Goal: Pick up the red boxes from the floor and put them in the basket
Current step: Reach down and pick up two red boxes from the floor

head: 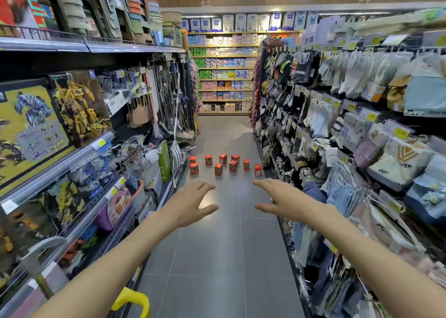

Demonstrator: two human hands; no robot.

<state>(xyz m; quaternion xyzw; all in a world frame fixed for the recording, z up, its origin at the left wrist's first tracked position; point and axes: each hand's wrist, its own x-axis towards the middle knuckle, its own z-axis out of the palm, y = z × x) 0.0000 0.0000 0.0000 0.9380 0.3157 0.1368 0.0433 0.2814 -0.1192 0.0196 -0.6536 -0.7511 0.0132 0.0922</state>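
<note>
Several small red boxes [219, 169] stand upright in a loose cluster on the grey tiled floor, partway down the aisle. My left hand [190, 201] and my right hand [280, 197] are stretched out in front of me, palms down, fingers straight and spread, holding nothing. Both hands are well short of the boxes, above bare floor. A yellow handle [131, 299] shows at the bottom edge by my left arm; whatever it belongs to is out of view.
Shelves of toys and mops [79, 129] line the left side of the narrow aisle. Racks of hanging socks and packets [337, 124] line the right. A far shelf wall [224, 76] closes the aisle behind the boxes.
</note>
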